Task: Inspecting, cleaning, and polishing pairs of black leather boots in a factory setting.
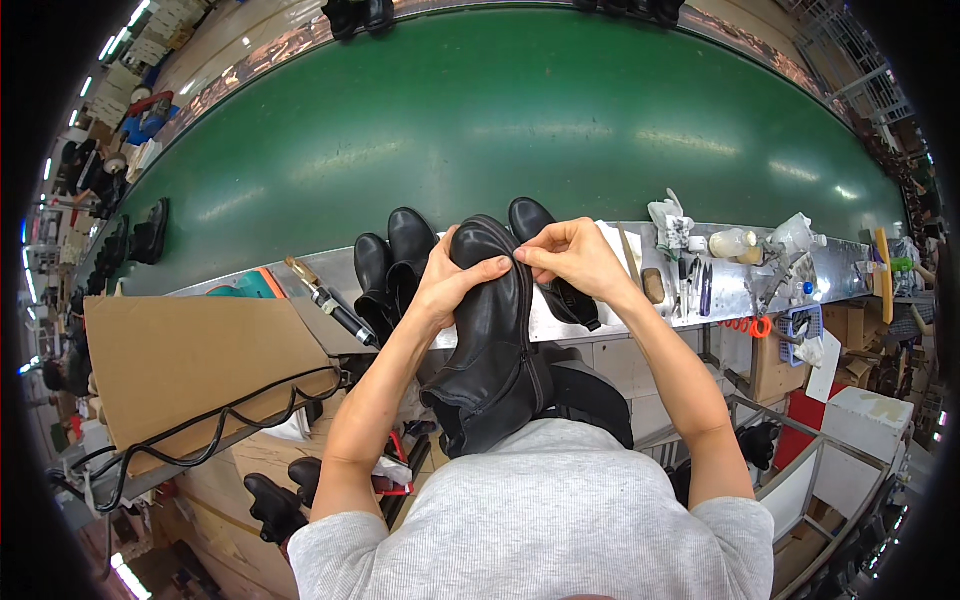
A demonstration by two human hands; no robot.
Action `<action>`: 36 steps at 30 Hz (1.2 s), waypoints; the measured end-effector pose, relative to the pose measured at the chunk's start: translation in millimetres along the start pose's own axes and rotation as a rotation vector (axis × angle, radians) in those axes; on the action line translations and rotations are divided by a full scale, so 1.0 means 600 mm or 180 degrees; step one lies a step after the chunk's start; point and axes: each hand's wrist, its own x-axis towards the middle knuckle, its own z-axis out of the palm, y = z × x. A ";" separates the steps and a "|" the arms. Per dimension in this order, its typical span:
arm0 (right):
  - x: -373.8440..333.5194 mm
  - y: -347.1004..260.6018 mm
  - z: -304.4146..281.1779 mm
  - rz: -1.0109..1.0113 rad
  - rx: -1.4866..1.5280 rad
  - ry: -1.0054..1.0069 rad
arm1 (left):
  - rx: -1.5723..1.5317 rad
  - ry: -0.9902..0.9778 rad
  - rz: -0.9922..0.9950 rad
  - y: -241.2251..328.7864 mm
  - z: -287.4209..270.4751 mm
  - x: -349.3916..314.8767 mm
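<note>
A black leather ankle boot (485,345) is tilted in front of my body, its toe pointing away and its shaft near my lap. My left hand (448,285) grips the forefoot from the left, the thumb lying across the upper. At the right side of the toe, my right hand (575,260) pinches thumb and forefinger together near the sole edge. Whatever is between those fingertips is too small to make out. Left of the held boot stand two more black boots, one nearer (372,268) and one farther (408,237). Another black boot (530,216) lies partly hidden behind my right hand.
Beyond the metal ledge (610,318) runs a wide green conveyor belt (480,120). White bottles (733,242), pens (706,288) and a brown block (653,285) lie to the right. A torch-like tool (335,305), cardboard (200,370) and a coiled black cable (225,412) are at left.
</note>
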 end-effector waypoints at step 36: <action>-0.007 0.152 -0.082 -0.0693 -0.0500 0.0626 | -0.0576 -0.0363 -0.0503 -0.021 -0.031 0.007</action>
